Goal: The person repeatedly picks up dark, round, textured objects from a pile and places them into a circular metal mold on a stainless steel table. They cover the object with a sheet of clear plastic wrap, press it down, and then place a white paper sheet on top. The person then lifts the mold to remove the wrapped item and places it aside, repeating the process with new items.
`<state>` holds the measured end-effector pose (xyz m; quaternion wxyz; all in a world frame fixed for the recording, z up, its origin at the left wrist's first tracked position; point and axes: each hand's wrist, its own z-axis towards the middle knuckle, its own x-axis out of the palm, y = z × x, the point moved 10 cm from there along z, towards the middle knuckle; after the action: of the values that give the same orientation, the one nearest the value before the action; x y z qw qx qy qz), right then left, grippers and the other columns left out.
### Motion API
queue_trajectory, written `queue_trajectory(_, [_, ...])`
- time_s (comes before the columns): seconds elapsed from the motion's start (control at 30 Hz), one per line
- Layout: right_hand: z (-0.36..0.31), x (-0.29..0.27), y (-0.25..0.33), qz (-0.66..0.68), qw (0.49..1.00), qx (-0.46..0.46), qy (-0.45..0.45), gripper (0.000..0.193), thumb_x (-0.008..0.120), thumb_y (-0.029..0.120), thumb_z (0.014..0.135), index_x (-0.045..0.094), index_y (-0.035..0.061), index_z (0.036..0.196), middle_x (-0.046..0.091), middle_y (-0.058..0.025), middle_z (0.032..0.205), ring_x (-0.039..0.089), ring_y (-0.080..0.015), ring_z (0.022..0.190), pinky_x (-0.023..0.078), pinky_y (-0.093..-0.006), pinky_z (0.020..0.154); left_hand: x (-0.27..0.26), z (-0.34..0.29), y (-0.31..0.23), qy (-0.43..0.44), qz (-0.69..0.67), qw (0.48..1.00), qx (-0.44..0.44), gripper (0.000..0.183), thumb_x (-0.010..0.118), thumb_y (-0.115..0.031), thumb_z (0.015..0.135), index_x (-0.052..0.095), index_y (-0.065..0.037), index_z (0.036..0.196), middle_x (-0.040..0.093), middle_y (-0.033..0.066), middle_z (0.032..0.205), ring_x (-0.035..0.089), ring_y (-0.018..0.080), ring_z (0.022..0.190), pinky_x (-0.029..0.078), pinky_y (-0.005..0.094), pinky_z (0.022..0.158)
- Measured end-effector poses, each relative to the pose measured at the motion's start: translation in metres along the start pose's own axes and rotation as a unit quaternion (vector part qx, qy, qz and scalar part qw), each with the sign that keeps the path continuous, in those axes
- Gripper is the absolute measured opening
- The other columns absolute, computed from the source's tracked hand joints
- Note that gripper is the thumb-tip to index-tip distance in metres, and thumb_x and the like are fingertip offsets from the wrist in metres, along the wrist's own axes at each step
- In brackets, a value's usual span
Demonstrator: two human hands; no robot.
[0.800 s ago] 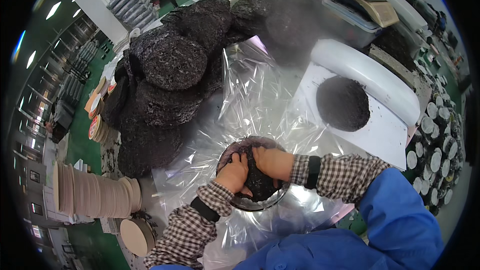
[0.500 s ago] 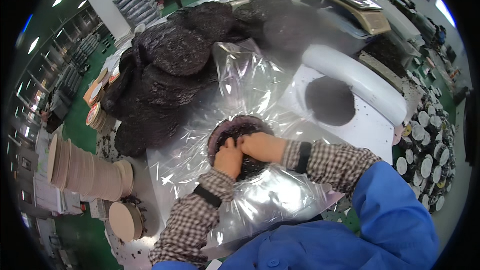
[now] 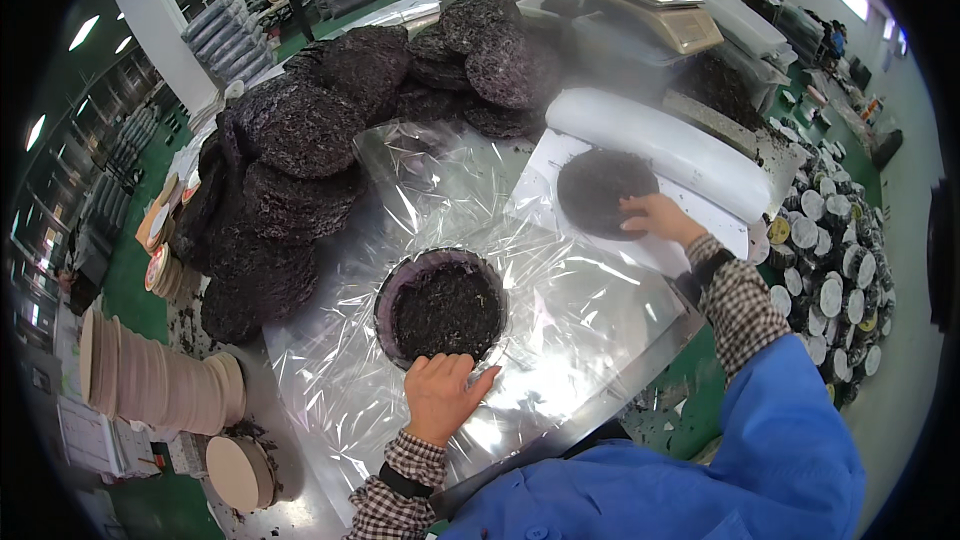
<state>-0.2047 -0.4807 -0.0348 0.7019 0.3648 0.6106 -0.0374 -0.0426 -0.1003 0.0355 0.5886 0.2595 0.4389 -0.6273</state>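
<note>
Clear film (image 3: 560, 310) underlies all; left hand (image 3: 441, 392), grip apart, touches bowl (image 3: 440, 306) rim; right hand (image 3: 660, 218), grip apart, presses disc (image 3: 600, 190).

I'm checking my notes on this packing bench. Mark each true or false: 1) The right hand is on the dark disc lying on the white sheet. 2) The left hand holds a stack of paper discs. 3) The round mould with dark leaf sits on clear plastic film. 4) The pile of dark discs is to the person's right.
1) True: the right hand touches the dark disc on the white sheet.
2) False: the left hand rests on the clear film beside the round mould; the paper discs lie apart.
3) True.
4) False: the pile of dark discs is on the left.
</note>
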Motion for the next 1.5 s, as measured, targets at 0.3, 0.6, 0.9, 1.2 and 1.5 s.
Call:
queue_trajectory(0.3, [0.002, 0.001, 0.057, -0.161, 0.977, -0.142, 0.004, 0.04, 0.078, 0.022, 0.075, 0.069, 0.0009, 0.107, 0.07, -0.0189, 0.1, 0.065, -0.0381, 0.096, 0.052, -0.04, 0.084, -0.007, -0.012, -0.008, -0.045, -0.006, 0.999, 0.008, 0.036, 0.078, -0.03, 0.074, 0.049, -0.013, 0.062, 0.046, 0.0015, 0.057, 0.049, 0.0198, 0.056, 0.034, 0.0345, 0.055])
queue_trajectory(0.6, [0.015, -0.009, -0.019, 0.35, 0.92, 0.173, -0.041, 0.01, 0.066, 0.014, 0.09, 0.071, 0.0052, 0.089, 0.06, 0.0024, 0.075, 0.051, -0.0108, 0.068, 0.043, -0.0269, 0.063, -0.01, -0.023, -0.005, -0.046, 0.026, 0.999, 0.006, 0.033, 0.079, -0.03, 0.074, 0.051, -0.013, 0.065, 0.048, 0.0007, 0.06, 0.05, 0.02, 0.059, 0.035, 0.0342, 0.056])
queue_trajectory(0.9, [0.022, -0.035, 0.23, 0.077, 0.944, -0.214, -0.238, 0.031, 0.045, 0.005, 0.089, 0.062, 0.0023, 0.115, 0.058, -0.0181, 0.114, 0.058, -0.0286, 0.103, 0.048, -0.0392, 0.088, -0.11, -0.028, 0.118, -0.338, -0.332, 0.808, -0.351, 0.025, 0.051, -0.015, 0.098, 0.066, 0.002, 0.109, 0.067, 0.0082, 0.099, 0.062, 0.0161, 0.093, 0.048, 0.029, 0.083])
queue_trajectory(1.2, [0.025, 0.078, 0.279, 0.168, 0.961, -0.183, -0.125, 0.032, 0.073, 0.012, 0.08, 0.067, 0.0033, 0.11, 0.056, -0.0148, 0.108, 0.06, -0.0331, 0.096, 0.05, -0.0382, 0.083, 0.035, 0.052, 0.112, 0.133, 0.221, 0.938, -0.232, 0.095, 0.073, -0.019, 0.078, 0.017, -0.035, 0.154, 0.03, 0.0146, 0.154, 0.039, 0.0406, 0.13, 0.036, 0.0597, 0.097])
queue_trajectory(1.5, [0.016, 0.085, 0.29, 0.119, 0.971, -0.169, -0.118, 0.033, 0.067, 0.009, 0.081, 0.061, 0.0006, 0.113, 0.052, -0.0178, 0.12, 0.056, -0.0366, 0.108, 0.052, -0.0423, 0.086, 0.024, 0.035, 0.046, 0.114, 0.019, 0.992, -0.059, 0.022, 0.06, -0.026, 0.092, 0.07, -0.007, 0.086, 0.032, 0.0133, 0.152, 0.019, 0.0385, 0.145, 0.015, 0.0602, 0.115])
